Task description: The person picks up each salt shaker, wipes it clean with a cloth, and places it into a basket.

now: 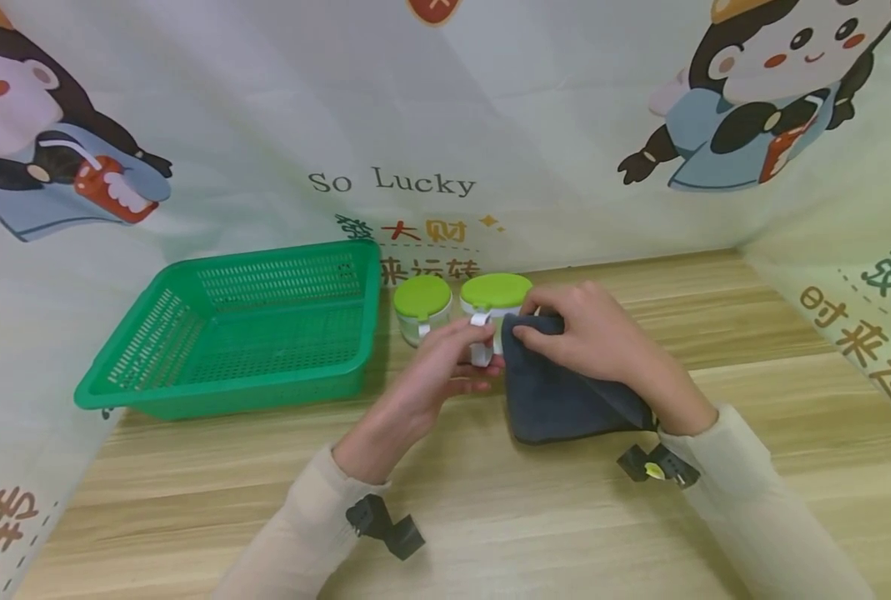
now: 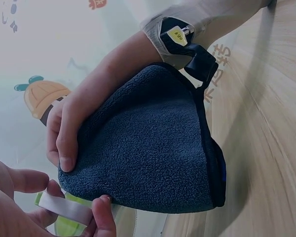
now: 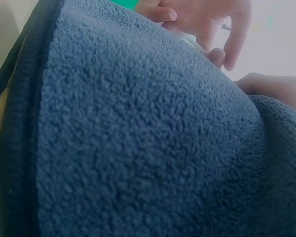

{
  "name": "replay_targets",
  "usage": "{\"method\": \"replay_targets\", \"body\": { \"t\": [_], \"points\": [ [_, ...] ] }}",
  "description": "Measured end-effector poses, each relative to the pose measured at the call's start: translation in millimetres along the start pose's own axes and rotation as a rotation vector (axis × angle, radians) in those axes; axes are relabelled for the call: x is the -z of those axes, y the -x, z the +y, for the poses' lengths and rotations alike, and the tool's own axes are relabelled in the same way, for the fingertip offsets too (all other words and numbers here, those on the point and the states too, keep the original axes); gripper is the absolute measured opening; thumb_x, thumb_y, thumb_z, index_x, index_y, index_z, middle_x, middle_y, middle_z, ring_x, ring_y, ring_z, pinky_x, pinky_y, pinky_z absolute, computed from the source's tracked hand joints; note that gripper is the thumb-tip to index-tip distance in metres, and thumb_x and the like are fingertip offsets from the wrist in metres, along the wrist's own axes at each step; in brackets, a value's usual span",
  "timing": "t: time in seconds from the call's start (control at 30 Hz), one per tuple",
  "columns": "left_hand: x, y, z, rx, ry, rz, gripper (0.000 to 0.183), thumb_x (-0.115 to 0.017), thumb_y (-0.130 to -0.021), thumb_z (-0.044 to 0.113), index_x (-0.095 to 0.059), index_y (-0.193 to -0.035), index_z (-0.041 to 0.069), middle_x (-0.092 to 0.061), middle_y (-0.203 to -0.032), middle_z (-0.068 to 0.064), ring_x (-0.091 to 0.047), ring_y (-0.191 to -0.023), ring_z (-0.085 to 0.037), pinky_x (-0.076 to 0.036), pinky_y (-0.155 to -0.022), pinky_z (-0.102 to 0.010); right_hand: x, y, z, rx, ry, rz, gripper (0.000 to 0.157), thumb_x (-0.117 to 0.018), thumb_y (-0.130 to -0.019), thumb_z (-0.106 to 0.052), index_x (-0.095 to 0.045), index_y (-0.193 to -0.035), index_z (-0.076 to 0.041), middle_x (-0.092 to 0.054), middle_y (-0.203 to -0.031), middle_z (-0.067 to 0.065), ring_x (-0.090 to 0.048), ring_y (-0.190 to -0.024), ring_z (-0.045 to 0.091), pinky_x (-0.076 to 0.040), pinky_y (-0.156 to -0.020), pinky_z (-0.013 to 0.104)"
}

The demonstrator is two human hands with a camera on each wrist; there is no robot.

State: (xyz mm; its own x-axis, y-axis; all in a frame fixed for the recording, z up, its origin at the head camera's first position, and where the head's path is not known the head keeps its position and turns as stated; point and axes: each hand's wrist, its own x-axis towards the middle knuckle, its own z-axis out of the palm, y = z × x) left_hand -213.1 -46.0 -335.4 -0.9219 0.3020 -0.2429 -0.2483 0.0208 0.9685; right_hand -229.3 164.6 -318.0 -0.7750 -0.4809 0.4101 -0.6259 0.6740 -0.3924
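Observation:
My left hand point(image 1: 433, 367) grips the white handle point(image 1: 481, 353) of a clear jar with a bright green lid point(image 1: 496, 289). In the left wrist view, thumb and fingers go round that handle point(image 2: 65, 208). My right hand point(image 1: 595, 333) pinches a dark blue-grey cloth point(image 1: 558, 400) near its top edge, right at the jar's right side. The cloth hangs folded toward the table and hides part of the jar. Its fuzzy surface point(image 3: 138, 123) fills most of the right wrist view.
A second, smaller jar with a green lid point(image 1: 422, 296) stands just left of the held one. Further left is a green plastic basket point(image 1: 370, 333) with slotted sides. A printed curtain point(image 1: 565, 167) backs the wooden table point(image 1: 490, 517).

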Motion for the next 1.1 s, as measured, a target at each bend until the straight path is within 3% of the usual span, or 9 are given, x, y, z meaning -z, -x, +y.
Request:
{"method": "replay_targets", "body": {
  "t": [0.23, 1.1],
  "points": [
    [1.8, -0.8, -1.0, 0.003, 0.005, -0.001, 0.019, -0.056, -0.105, 0.03, -0.059, -0.103, 0.011, -0.07, -0.085, -0.001, -0.069, -0.081, -0.014, -0.054, -0.073, -0.027, -1.0, -1.9, -0.2, 0.013, -0.005, -0.006, 0.009, -0.074, -0.093, -0.021, -0.073, -0.096, -0.012, -0.062, -0.07, -0.001, -0.049, -0.062, 0.014, -0.041, -0.063, 0.031],
    [-2.2, -2.8, -3.8, 0.033, -0.015, 0.005, 0.017, -0.056, -0.104, 0.029, -0.063, -0.109, 0.014, -0.068, -0.084, -0.001, -0.067, -0.079, -0.013, -0.056, -0.073, -0.026, -6.2, 0.3, -3.4, 0.008, -0.007, -0.048, 0.01, -0.075, -0.093, -0.023, -0.073, -0.096, -0.013, -0.06, -0.067, -0.002, -0.048, -0.06, 0.013, -0.038, -0.06, 0.03]
  ]
}}
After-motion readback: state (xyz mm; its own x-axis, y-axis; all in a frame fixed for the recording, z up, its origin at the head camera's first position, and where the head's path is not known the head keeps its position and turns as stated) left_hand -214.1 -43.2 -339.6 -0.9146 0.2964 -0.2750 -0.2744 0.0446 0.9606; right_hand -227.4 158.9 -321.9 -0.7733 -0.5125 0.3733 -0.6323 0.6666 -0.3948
